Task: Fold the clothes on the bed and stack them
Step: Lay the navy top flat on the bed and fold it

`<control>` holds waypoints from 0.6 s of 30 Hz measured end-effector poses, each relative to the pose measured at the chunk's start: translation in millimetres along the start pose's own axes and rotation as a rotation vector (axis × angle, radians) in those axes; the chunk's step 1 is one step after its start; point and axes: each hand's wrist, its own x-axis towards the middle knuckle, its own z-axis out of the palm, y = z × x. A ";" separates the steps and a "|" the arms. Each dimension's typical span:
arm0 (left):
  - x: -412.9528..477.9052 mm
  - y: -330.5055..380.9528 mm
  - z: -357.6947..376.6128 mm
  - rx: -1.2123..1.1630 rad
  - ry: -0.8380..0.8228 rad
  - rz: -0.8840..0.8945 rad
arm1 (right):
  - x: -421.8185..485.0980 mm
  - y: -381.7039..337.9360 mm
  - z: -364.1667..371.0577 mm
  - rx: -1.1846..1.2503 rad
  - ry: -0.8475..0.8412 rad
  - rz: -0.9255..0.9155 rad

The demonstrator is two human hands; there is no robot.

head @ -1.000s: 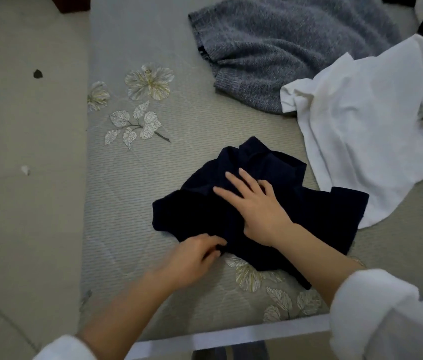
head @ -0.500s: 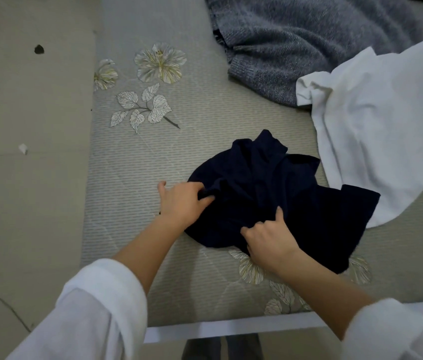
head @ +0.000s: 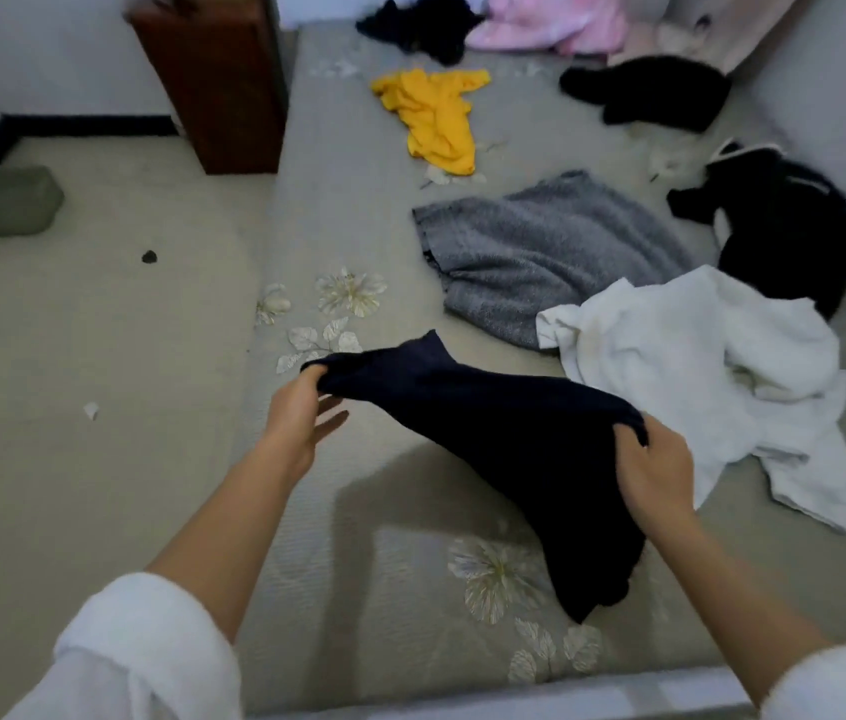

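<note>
On the right hand (head: 654, 475) I could not see the fingertips, buried in the navy garment (head: 504, 444); the pink garment (head: 551, 23) ran off the top edge

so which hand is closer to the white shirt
Right. The right hand grips the navy garment just beside the white shirt; the left hand pinches the navy garment at its other end, farther off.

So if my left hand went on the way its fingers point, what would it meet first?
Likely the navy garment the left hand pinches; its loose fingers point into the hanging cloth, though depth is unclear.
</note>
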 end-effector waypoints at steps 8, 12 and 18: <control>-111.3 121.3 12.7 -0.082 -0.311 0.360 | 12.8 -113.6 -78.6 0.095 0.236 -0.137; -151.2 167.4 11.1 0.091 -0.242 0.561 | 12.1 -151.2 -110.1 0.329 0.213 -0.059; -190.8 209.3 16.1 0.152 -0.232 0.786 | 6.7 -198.1 -144.3 1.128 -0.184 0.220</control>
